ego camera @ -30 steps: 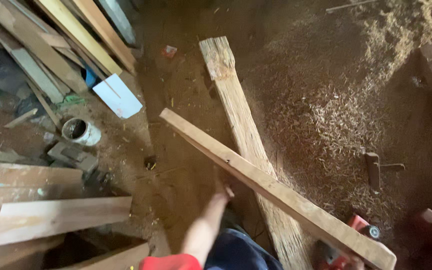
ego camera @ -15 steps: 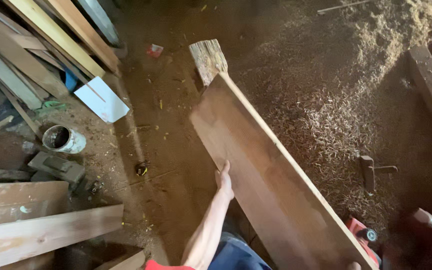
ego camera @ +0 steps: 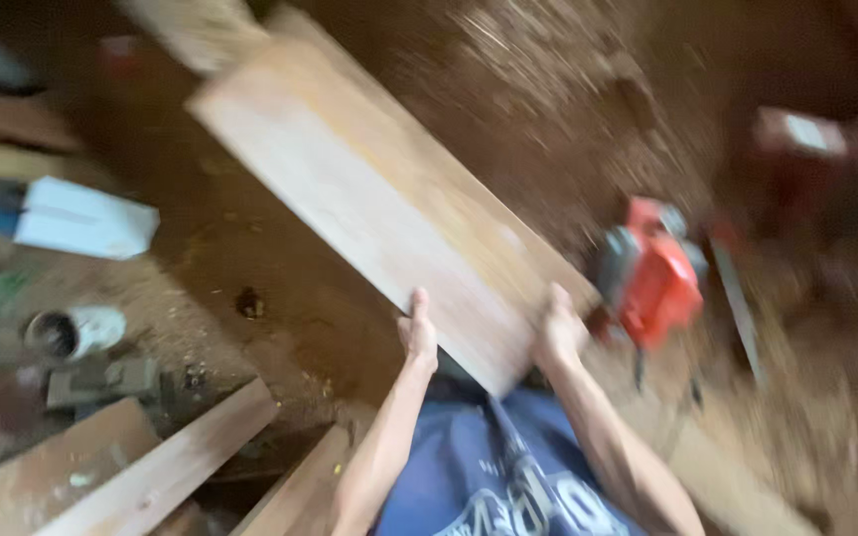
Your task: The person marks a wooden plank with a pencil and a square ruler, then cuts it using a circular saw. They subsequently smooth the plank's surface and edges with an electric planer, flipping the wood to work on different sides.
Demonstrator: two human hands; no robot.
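A long, pale, flat wooden plank (ego camera: 389, 203) slanted across the blurred view, its near end low at the middle and its far end up toward the top left. The left hand (ego camera: 418, 335) gripped the plank's near-left edge, thumb pointing up along the face and the other fingers hidden behind the board. The right hand (ego camera: 556, 333) clasped the near-right edge close to the corner, its fingers curled onto the wood. Both hands were closed on the plank, one on each side of its near end, above the person's blue clothing.

Just right of the right hand, a red power tool (ego camera: 652, 273) lay on the sawdust-covered floor (ego camera: 548, 89), close to the plank's right edge. To the left, well apart from the plank, sat a white and blue rectangular box (ego camera: 81, 218) and, nearer, a small white tin can (ego camera: 76, 333) on its side. Light wooden boards (ego camera: 161, 467) lay at the lower left, below the left forearm. Motion blur made finer detail impossible to tell.
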